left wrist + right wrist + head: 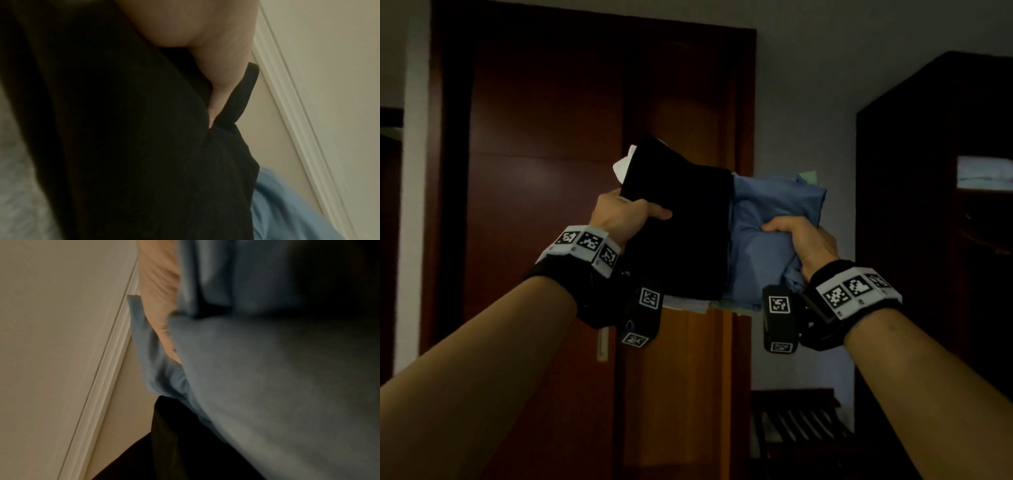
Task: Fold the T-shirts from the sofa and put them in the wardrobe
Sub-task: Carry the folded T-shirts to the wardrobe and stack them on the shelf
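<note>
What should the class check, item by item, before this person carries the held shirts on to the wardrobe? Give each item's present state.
1. Left hand grips the black shirt: ok.
2. Right hand grips the blue shirt: ok.
3. Both shirts folded: ok, though the blue one is bunched at the grip.
4. Paler layers under the stack supported: cannot tell.
5. Dark wooden door ahead open: not ok, it looks closed.
6. Dark cabinet on the right is the wardrobe: cannot tell.

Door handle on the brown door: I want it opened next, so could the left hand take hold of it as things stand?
Probably not: the left hand grips the black T-shirt, and the door handle sits below that forearm.
</note>
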The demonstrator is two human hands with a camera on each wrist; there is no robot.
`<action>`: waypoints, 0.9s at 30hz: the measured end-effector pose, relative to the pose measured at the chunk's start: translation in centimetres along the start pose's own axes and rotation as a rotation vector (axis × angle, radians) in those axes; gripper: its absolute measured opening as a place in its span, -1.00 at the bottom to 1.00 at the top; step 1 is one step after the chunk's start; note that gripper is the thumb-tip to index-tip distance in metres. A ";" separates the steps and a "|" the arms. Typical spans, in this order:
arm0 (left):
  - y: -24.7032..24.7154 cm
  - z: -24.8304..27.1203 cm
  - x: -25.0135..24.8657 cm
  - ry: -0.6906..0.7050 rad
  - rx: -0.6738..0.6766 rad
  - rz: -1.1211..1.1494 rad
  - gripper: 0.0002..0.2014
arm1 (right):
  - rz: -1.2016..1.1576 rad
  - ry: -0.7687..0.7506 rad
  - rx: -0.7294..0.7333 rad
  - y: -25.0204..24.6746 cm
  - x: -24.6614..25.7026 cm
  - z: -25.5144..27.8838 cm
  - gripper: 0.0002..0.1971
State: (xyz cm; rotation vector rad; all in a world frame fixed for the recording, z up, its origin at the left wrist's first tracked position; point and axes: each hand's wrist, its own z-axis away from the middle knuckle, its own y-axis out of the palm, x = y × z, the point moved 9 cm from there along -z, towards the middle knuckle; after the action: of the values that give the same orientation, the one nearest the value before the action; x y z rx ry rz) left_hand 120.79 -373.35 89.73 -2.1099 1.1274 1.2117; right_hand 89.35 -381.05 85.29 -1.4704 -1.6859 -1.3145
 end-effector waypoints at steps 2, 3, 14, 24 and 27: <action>2.2 -6.2 1.5 0.056 -0.007 0.040 -0.50 | -0.023 -0.076 -0.005 2.3 -1.1 -6.3 -0.49; 3.3 -9.2 2.2 0.084 -0.016 0.050 -0.53 | -0.031 -0.109 0.002 3.7 -1.5 -9.3 -0.51; 11.8 -38.2 4.3 0.342 -0.067 0.108 -0.52 | -0.113 -0.348 0.119 19.8 -3.5 -40.3 -0.54; 17.8 -60.8 5.0 0.591 -0.062 0.245 -0.60 | -0.219 -0.597 0.081 29.9 -3.1 -61.3 -0.40; 20.2 -66.6 5.3 0.594 -0.047 0.242 -0.55 | -0.219 -0.580 0.086 32.1 -3.3 -67.4 -0.32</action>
State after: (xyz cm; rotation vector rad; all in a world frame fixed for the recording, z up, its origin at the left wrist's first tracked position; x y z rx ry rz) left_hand 138.01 -434.15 119.26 -2.5075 1.6548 0.7115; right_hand 107.47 -445.71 118.00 -1.7652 -2.2907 -0.9481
